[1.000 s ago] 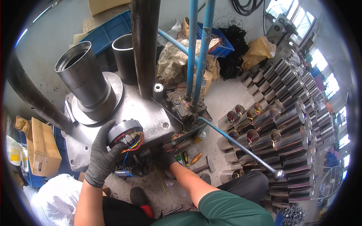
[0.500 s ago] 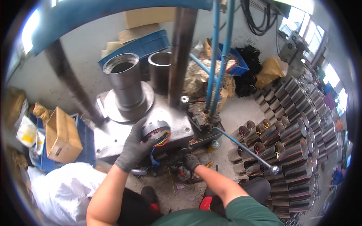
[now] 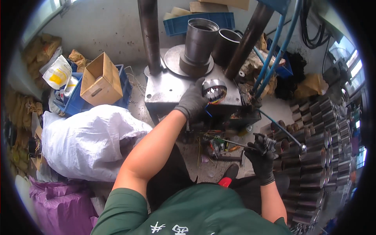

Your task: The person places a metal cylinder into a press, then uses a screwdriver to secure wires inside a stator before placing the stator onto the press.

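My left hand, in a dark grey glove, grips the left side of a motor stator, a short metal ring with windings inside and coloured wires at its lower side. The stator is at the front edge of the press bed; whether it rests on the metal is hard to tell. My gloved right hand is raised near the floor to the right, its fingers closed round a thin metal rod that points left. Its far end is indistinct. Behind the stator a thick steel cylinder stands upright on a round plate.
Dark press columns and blue pipes flank the bed. Many metal tubes are stacked at right, below a ball-ended lever. On the left lie a white sack, a cardboard box and a purple sack.
The view has swung left. My right hand has come away from beneath the press bed, back and to the right, and the rod now shows in it. My left hand stays at the stator.
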Demonstrator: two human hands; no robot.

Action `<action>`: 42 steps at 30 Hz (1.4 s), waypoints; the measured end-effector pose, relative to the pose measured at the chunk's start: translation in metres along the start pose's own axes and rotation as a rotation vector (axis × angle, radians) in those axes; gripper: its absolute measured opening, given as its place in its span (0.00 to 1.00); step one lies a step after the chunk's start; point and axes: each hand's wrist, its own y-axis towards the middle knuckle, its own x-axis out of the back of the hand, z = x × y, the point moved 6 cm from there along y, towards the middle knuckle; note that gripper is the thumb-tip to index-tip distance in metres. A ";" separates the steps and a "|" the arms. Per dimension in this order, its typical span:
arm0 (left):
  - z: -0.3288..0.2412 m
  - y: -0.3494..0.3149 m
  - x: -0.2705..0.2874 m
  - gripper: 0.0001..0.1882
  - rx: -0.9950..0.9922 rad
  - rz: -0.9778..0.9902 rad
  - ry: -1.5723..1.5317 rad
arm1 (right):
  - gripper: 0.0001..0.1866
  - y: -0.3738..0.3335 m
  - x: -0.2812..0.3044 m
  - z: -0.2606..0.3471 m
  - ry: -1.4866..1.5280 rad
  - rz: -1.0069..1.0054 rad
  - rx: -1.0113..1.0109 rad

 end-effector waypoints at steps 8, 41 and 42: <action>-0.005 0.001 -0.002 0.42 -0.099 -0.140 0.076 | 0.23 0.041 0.005 -0.023 -0.686 -0.100 -0.176; -0.090 -0.073 -0.027 0.29 -0.821 -0.129 0.205 | 0.14 0.139 -0.026 -0.026 -0.892 0.009 0.192; -0.090 -0.072 -0.033 0.26 -0.864 -0.095 0.242 | 0.13 0.143 -0.046 -0.024 -1.124 0.126 0.455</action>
